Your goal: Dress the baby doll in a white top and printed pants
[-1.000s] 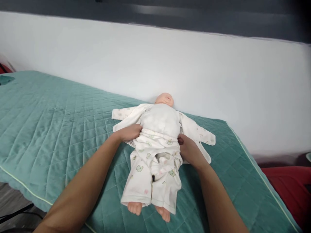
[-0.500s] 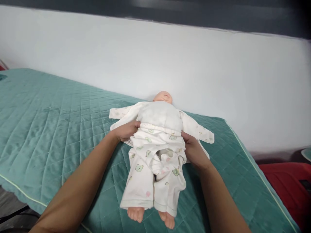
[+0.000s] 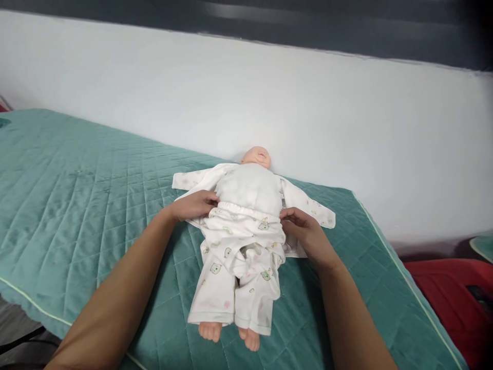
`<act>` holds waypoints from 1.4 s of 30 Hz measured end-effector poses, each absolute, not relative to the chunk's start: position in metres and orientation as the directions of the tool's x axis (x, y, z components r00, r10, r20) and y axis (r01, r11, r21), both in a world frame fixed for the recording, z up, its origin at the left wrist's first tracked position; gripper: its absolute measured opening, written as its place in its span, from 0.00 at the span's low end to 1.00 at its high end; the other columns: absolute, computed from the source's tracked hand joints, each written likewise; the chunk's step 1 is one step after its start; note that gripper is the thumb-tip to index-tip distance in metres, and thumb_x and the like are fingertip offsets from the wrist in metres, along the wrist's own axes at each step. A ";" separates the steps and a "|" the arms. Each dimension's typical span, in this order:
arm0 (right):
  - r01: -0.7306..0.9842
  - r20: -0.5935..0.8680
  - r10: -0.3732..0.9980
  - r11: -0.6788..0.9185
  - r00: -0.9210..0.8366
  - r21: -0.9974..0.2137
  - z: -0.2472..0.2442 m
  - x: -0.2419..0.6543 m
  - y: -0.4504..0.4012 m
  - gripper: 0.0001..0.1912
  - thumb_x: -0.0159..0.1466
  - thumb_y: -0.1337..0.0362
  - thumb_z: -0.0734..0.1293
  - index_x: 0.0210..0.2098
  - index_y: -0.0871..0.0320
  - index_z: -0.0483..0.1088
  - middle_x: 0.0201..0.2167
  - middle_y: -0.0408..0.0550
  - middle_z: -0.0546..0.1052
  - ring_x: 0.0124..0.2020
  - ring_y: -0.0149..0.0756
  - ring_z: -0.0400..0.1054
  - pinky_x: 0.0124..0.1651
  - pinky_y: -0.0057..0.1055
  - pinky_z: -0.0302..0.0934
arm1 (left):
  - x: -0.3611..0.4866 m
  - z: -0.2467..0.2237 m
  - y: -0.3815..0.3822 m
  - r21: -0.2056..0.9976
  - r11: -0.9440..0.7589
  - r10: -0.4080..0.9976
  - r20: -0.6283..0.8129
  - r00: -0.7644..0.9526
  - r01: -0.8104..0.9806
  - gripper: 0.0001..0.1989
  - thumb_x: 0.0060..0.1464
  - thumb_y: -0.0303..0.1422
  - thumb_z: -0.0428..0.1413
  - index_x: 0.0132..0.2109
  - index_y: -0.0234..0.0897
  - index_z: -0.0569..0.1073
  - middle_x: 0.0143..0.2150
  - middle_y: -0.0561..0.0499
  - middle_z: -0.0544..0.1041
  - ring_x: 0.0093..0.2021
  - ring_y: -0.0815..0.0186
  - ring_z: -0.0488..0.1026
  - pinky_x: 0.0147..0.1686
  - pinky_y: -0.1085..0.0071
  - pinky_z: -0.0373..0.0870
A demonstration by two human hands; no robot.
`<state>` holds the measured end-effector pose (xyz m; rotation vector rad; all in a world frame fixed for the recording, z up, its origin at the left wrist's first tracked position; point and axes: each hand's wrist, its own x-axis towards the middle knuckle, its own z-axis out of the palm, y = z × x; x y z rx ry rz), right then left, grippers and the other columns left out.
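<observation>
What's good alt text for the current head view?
A person's bare left hand and right hand flank the waist of white, animal-print cloth trousers on a pale-bodied baby doll lying face up. Its white, long-sleeved cloth jacket is spread open. Underneath is a green, quilted fabric cover, with a white wall behind.

Head camera looks forward and down, seemingly near the doll (image 3: 249, 187).

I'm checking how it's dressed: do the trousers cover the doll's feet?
No, both feet stick out bare below the ends of the trousers.
</observation>
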<state>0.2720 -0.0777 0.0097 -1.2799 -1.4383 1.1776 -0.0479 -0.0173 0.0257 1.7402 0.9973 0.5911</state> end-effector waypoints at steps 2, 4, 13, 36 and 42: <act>0.168 0.048 0.996 0.061 -0.076 -0.984 0.012 0.270 -0.079 0.08 0.59 0.59 0.72 0.36 0.54 0.74 0.33 0.42 0.73 0.34 0.32 0.65 0.37 0.30 0.58 | -0.049 0.023 -0.016 0.960 -0.162 0.926 0.067 0.371 0.229 0.05 0.45 0.29 0.54 0.29 0.35 0.74 0.24 0.54 0.74 0.29 0.64 0.72 0.34 0.70 0.67; 0.159 0.091 0.994 0.099 -0.057 -0.982 0.013 0.266 -0.080 0.08 0.60 0.58 0.72 0.36 0.53 0.74 0.33 0.42 0.73 0.35 0.33 0.65 0.39 0.30 0.58 | -0.050 0.022 -0.015 0.968 -0.235 0.958 0.214 0.192 0.090 0.05 0.46 0.29 0.55 0.31 0.35 0.75 0.22 0.54 0.73 0.28 0.66 0.70 0.35 0.70 0.67; 0.339 0.307 0.919 0.378 -0.245 -0.861 0.023 0.250 -0.082 0.08 0.59 0.59 0.74 0.36 0.51 0.74 0.40 0.45 0.68 0.42 0.37 0.64 0.45 0.34 0.59 | -0.030 0.042 -0.035 0.871 -0.425 0.839 0.277 0.469 0.245 0.09 0.50 0.36 0.63 0.37 0.37 0.77 0.37 0.51 0.72 0.37 0.67 0.68 0.40 0.70 0.65; 0.442 0.249 0.969 0.224 -0.003 -0.869 0.009 0.244 -0.061 0.13 0.66 0.52 0.66 0.31 0.54 0.68 0.29 0.41 0.70 0.34 0.35 0.63 0.40 0.32 0.56 | -0.006 0.028 -0.030 0.802 -0.460 0.888 0.410 0.209 0.381 0.12 0.61 0.40 0.53 0.33 0.39 0.66 0.30 0.54 0.70 0.33 0.66 0.65 0.35 0.69 0.60; 0.292 0.158 0.983 0.125 0.092 -0.948 0.001 0.238 -0.048 0.17 0.61 0.47 0.68 0.29 0.54 0.71 0.27 0.41 0.71 0.31 0.35 0.61 0.34 0.30 0.56 | -0.007 0.017 -0.002 0.991 -0.084 0.957 0.111 0.269 -0.108 0.17 0.50 0.43 0.62 0.33 0.38 0.64 0.27 0.57 0.63 0.27 0.71 0.60 0.28 0.74 0.57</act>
